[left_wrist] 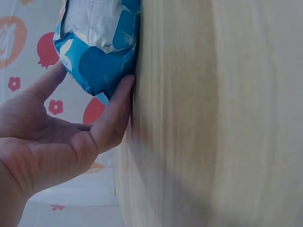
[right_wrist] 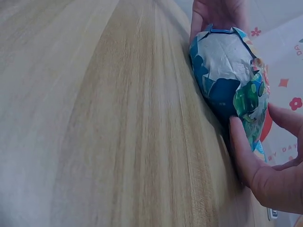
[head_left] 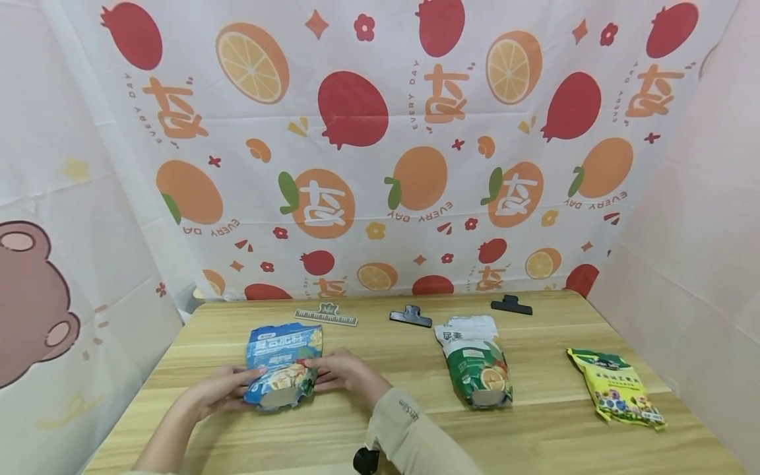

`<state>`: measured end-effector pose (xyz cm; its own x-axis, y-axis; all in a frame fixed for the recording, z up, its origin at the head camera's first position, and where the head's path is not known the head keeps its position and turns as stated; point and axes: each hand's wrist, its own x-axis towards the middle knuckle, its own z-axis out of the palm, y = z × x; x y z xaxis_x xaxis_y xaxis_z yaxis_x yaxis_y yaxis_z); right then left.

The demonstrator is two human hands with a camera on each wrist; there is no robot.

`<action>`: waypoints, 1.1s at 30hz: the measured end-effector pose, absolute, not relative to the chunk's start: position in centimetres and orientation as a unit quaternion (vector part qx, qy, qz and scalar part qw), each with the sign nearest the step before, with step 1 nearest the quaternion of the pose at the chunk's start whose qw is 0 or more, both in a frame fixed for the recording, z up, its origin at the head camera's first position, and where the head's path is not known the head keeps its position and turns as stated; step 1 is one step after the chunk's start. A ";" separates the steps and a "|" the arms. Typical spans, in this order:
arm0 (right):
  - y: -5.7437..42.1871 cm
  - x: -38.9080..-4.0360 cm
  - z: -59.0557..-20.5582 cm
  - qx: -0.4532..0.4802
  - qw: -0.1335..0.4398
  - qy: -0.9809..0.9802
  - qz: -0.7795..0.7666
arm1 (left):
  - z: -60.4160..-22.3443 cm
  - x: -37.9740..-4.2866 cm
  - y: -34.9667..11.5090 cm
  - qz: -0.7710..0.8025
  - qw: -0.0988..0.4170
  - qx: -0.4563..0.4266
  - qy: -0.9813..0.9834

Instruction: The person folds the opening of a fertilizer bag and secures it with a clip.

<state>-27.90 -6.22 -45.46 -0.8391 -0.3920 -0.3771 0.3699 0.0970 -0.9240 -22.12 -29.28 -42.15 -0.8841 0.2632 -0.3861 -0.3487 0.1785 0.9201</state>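
A blue food bag (head_left: pixel 284 359) lies on the left part of the table, its crumpled silvery bottom (left_wrist: pixel 92 21) facing the near side. At its left edge my left hand (head_left: pixel 216 394) holds the bag, thumb on the upper face and fingers low by the tabletop. My right hand (head_left: pixel 344 371) grips the opposite edge in the same way. In the right wrist view, the fingers of that right hand (right_wrist: pixel 279 172) touch the bag's lower side near the wood. The fingertips under the bag are partly hidden.
Behind the bag lies a piano-patterned clip (head_left: pixel 326 315); two dark clips, a nearer one (head_left: pixel 410 316) and a farther one (head_left: pixel 511 305), are to its right. A green-and-white bag (head_left: pixel 477 363) and a yellow packet (head_left: pixel 620 388) lie on the right of the wooden table (head_left: pixel 552 435).
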 end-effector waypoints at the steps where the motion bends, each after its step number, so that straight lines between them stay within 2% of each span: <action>1: -6.3 -27.9 -45.5 -0.009 0.280 0.684 -0.673 | -42.2 -22.1 -29.3 0.644 0.241 -0.024 0.726; 15: -5.7 -27.8 -44.9 -0.016 0.287 0.669 -0.685 | -42.0 -22.5 -29.0 0.626 0.207 -0.036 0.751; 22: -5.2 -27.7 -44.8 -0.032 0.286 0.664 -0.690 | -42.3 -22.6 -28.9 0.630 0.210 0.001 0.748; 33: -4.8 -27.4 -44.7 -0.011 0.296 0.626 -0.721 | -42.0 -22.5 -27.9 0.627 0.182 -0.037 0.756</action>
<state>-27.43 -4.77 -44.75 -0.8241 -0.4414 -0.3549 0.4135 -0.0406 -0.9096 -22.54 -27.89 -42.04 -0.9308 0.1736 -0.3218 -0.2841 0.2107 0.9353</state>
